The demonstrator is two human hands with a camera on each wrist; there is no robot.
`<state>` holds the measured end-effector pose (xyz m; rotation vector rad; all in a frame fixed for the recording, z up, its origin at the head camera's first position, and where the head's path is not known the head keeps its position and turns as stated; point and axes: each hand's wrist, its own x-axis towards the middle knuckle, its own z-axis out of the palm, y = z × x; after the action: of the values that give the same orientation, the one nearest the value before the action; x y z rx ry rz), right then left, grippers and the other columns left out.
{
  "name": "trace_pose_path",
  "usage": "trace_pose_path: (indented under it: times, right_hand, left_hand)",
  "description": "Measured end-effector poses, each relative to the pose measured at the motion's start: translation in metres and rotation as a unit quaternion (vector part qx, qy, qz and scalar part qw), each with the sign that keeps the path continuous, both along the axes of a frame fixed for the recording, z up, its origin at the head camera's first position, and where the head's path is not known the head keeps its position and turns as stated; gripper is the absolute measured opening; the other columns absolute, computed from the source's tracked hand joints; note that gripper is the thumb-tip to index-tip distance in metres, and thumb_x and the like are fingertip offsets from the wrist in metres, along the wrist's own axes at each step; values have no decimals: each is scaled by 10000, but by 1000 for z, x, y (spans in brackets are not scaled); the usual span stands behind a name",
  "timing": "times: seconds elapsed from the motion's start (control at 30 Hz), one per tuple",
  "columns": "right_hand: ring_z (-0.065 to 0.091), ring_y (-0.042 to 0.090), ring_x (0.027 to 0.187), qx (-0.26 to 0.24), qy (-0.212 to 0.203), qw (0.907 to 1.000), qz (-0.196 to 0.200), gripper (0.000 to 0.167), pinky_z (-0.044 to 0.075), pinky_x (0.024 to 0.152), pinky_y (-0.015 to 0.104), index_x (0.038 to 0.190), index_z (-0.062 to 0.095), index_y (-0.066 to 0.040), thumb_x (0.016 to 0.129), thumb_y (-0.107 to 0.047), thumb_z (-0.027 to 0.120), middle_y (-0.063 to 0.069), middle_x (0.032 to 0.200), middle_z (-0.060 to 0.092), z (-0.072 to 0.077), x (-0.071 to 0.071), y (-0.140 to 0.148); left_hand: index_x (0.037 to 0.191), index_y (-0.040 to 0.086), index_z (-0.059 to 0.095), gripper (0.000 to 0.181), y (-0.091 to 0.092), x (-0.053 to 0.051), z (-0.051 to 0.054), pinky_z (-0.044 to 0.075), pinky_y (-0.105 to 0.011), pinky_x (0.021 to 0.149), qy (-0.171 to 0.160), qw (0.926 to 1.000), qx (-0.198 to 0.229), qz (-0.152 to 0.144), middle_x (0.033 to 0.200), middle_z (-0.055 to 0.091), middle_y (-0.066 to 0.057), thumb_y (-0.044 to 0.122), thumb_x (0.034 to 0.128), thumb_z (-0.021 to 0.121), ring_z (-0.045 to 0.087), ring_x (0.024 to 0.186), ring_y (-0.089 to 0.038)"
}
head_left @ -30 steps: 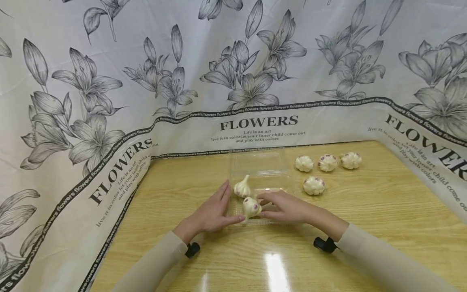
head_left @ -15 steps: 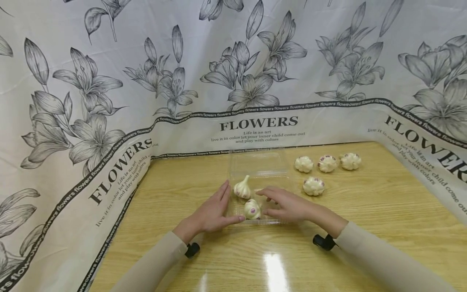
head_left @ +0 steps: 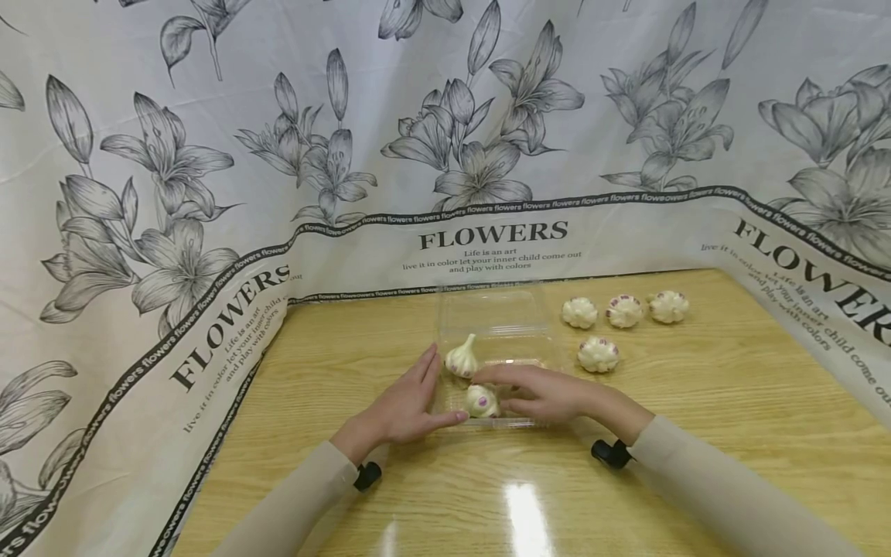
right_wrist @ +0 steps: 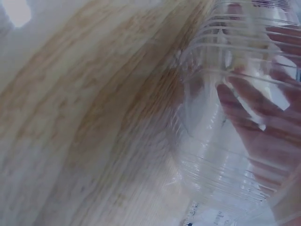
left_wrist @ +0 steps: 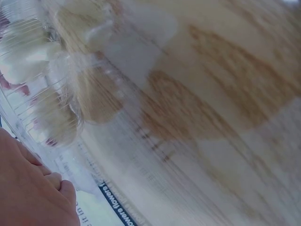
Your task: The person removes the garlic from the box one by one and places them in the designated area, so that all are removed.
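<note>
A clear plastic clamshell box (head_left: 518, 422) lies with its lid raised at the back. Two garlic bulbs sit inside on the left: a rear garlic bulb (head_left: 462, 358) with its stem up, and a front garlic bulb (head_left: 482, 401) turned on its side. My left hand (head_left: 411, 406) rests against the box's left side, fingers straight, thumb at the front rim. Inside the box, my right hand (head_left: 543, 389) has its fingers stretched behind the front bulb, thumb to its right. Through the plastic, the right wrist view shows the right hand's fingers (right_wrist: 249, 110) spread; their contact with the bulb is unclear.
To the right of the box, a single garlic bulb (head_left: 598, 354) lies in front of a row of three, among them the rightmost garlic bulb (head_left: 670, 307). A flower-printed cloth (head_left: 494, 247) hangs behind the wooden table (head_left: 334, 340) and along its sides.
The right hand let go of the front bulb, which settled slightly lower and turned, then drew back and now reaches left behind it. The left hand has stayed in place.
</note>
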<state>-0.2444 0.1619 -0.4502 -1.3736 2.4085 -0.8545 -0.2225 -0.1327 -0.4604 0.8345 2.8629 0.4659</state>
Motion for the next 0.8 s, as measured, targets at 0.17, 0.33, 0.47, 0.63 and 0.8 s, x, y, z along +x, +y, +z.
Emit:
trace_pose_path:
  times: [0.17,0.33,0.47,0.63,0.8]
  right_hand:
    - [383,323,1475,-29,1,9999,114,572,335,1194,558,1556,430,-92,1009,-67,594,115,1611,409,-3,-2,-1]
    - [453,290,1423,4,-116,9999,-27,555,408,1156,533,1553,447,-133,1026,-179,617,86,1591,437,-4,-2,-1]
    - [545,265,1311,-45,-172,9998,-70,549,503,1074,492,1537,472,-132,1021,-224,636,62,1525,484,-4,-2,0]
    - [565,265,1273,-35,-244,9995,-187,529,532,1039,475,1509,502,-121,1014,-232,653,67,1464,527,-2,-1,0]
    - [580,278,1269,-28,-264,9993,-248,542,549,1014,462,1497,501,-87,1008,-251,665,106,1505,534,0,-1,-1]
  left_hand:
    - [1632,-1,55,1206,0,0,1,224,-433,1253,5,10000,-11,-13,1718,-36,-160,879,876,381,95,1568,-302]
    - [1632,-3,57,1212,0,1,0,235,-441,1251,-18,10000,-35,2,1718,-43,-151,883,872,384,103,1566,-306]
    - [1632,-3,58,1215,0,0,0,248,-453,1248,-19,10000,-25,-9,1718,-40,-152,888,869,377,114,1565,-310]
    - [1631,-7,63,1210,0,0,1,243,-448,1249,17,10000,-40,-28,1717,-26,-167,885,874,373,115,1564,-310]
    - [1631,-8,62,1199,0,0,2,232,-443,1252,58,10000,-48,-49,1715,-21,-175,871,883,386,110,1565,-316]
